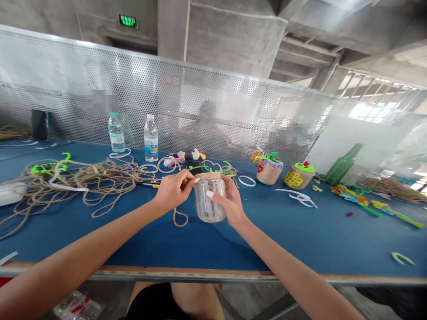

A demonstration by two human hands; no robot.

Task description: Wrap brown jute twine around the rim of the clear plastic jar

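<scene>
A clear glass jar (210, 206) with twine (211, 176) wound round its neck is held up over the blue table. My right hand (232, 202) grips the jar from its right side, the thumb lying across the front. At the left of the neck, my left hand (175, 189) pinches the twine between thumb and fingers. A loop of twine (180, 219) hangs down below my left hand, to the left of the jar. The far side of the jar and some fingers of my right hand are hidden.
Tangled twine (103, 178) spreads across the left. Two water bottles (116, 135) (151, 141) stand near the perforated metal screen (133, 80). Two twine-wrapped pots (268, 173) (298, 177), a green bottle (343, 165) and coloured pipe cleaners (358, 200) are at the right.
</scene>
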